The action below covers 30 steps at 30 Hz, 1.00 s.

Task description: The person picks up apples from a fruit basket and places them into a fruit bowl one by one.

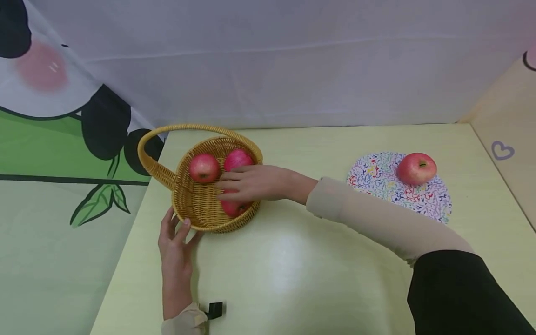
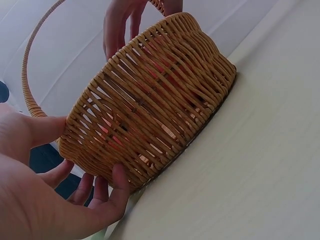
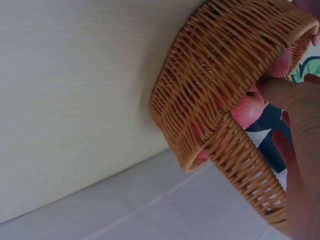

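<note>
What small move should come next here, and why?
Probably lift the right hand clear of the wicker basket: it lies over a red apple already inside, while another apple sits outside on the round patterned mat.

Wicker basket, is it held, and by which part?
The left hand holds the basket by its side wall, thumb at the rim. Whether the right hand grips an apple cannot be told.

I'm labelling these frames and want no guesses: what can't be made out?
Head view: the apple beneath the right hand, partly covered by it; grip unclear.
Left wrist view: most contents of the basket, behind its weave.
Right wrist view: part of the right hand, beyond the right edge.
</note>
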Motion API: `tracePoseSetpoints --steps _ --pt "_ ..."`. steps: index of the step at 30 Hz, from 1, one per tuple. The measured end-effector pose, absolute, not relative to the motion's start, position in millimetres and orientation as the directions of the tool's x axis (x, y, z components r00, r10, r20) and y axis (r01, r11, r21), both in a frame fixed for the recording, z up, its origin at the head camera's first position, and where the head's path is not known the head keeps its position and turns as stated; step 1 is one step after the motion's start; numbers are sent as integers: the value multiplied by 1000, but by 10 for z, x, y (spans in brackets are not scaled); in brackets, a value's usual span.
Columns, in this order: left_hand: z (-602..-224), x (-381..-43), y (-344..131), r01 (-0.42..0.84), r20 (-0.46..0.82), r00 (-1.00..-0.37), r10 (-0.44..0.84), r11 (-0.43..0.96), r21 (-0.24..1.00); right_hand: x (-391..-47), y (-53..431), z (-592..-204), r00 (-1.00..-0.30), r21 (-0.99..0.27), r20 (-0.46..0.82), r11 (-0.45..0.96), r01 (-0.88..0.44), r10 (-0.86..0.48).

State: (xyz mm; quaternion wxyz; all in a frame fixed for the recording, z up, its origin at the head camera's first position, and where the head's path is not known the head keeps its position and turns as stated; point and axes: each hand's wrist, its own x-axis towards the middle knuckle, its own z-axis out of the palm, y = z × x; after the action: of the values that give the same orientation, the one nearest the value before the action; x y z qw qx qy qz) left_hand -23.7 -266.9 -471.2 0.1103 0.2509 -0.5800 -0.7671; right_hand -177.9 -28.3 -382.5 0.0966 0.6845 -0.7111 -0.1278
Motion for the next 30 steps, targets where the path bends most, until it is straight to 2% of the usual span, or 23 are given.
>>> tracePoseSetpoints --steps 8,14,22,30 --pt "-4702 -260 -2635 -132 -263 -855 -447 -303 944 -1821 -408 -3855 21 399 -158 -83 -913 -987" --pt "-4733 -255 -2641 -129 -260 -856 -448 -302 945 -1812 -489 -3880 62 409 -236 -157 -899 -970" --pt "-4741 -242 -2650 -128 -257 -863 -435 -304 944 -1770 -536 -3885 63 432 -295 -191 -881 -954" --pt "-4702 -229 -2664 -125 -258 -856 -448 -306 944 -1750 -632 -3855 38 389 -324 -170 -906 -945"
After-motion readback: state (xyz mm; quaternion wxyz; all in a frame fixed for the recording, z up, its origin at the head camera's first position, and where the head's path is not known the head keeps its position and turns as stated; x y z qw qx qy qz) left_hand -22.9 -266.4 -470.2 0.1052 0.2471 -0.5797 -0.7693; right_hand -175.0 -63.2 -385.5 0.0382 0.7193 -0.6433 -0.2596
